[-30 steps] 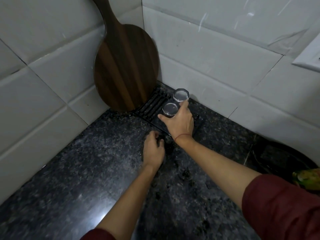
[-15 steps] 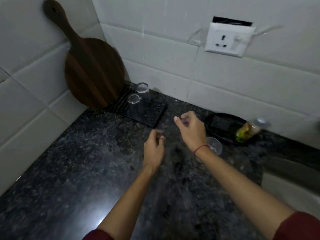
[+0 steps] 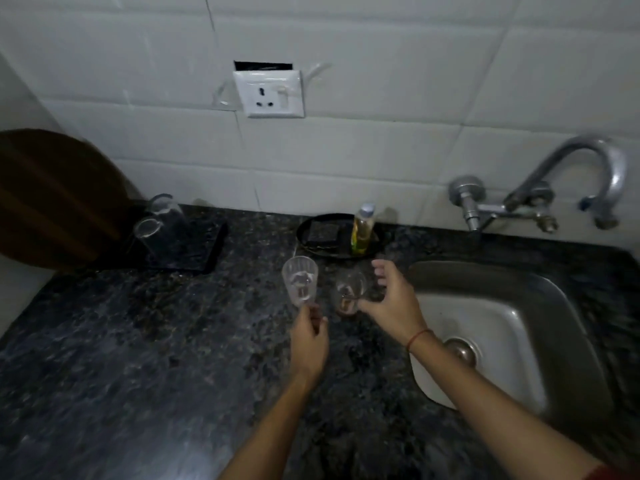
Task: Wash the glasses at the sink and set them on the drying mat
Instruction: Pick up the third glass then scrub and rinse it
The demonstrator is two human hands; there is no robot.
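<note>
Two clear glasses (image 3: 149, 229) (image 3: 165, 206) stand upside down on the black drying mat (image 3: 199, 245) at the back left of the counter. My left hand (image 3: 308, 337) grips the base of a third clear glass (image 3: 300, 283), lifted and tilted toward me. A fourth glass (image 3: 347, 293) stands on the dark granite just left of the sink (image 3: 540, 306). My right hand (image 3: 393, 301) is spread around it, thumb at its side and fingers apart beyond it, without closing on it.
A curved metal tap (image 3: 599, 174) juts from the tiled wall over the sink. A black tray (image 3: 304, 233) behind the glasses carries a sponge (image 3: 323, 232) and a soap bottle (image 3: 362, 230). A wooden board (image 3: 52, 195) leans at far left; a wall socket (image 3: 268, 93) sits above.
The view has swung right from the mat to the sink. My left hand has picked up a glass from the counter. My right hand has moved to the glass beside it.
</note>
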